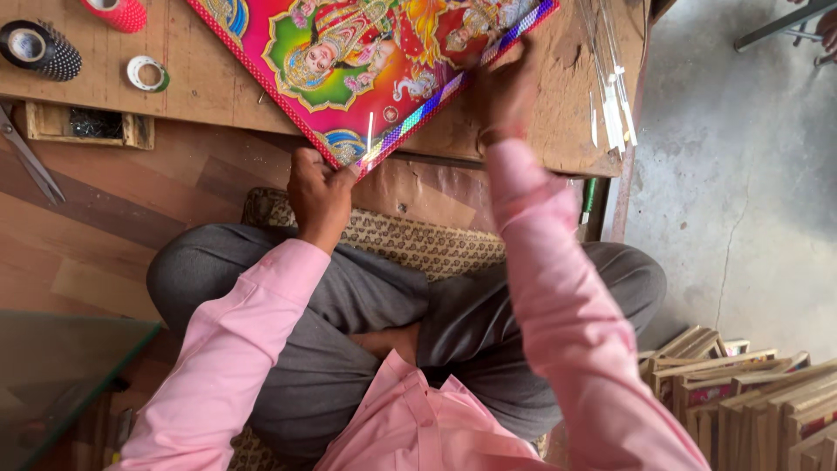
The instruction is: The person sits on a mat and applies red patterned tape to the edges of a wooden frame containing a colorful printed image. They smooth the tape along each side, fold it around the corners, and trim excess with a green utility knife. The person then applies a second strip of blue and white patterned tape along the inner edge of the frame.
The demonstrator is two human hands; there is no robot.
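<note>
I see the picture panel (375,61) lying flat on the low wooden table (540,131), turned so one corner points toward my lap and overhangs the table edge. My left hand (318,196) pinches that near corner — grip narrow, fingers closed on the shiny border strip (436,100) that runs along the lower right edge. My right hand (508,92) presses down on the same strip further up; its fingers lie flat against the panel, and I cannot tell whether they close around anything.

Handling judgement: the panel looks thin, stiff and light, with a glossy face that is probably slippery and easy to scuff. The edges and corners are the sound places to take hold; the printed face is best left alone. The strip looks like thin foil tape, likely to crease.

Surroundings, by place:
- Upper left on the table: a black tape roll (39,50), a red roll (118,12) and a small white-and-green roll (146,73).
- Left edge: scissors (30,157) beside a small wooden tray (87,126).
- Right of the panel: a bundle of clear narrow strips (610,96).
- Lower right on the floor: stacked wooden frames (750,392) — standing on edge.
</note>
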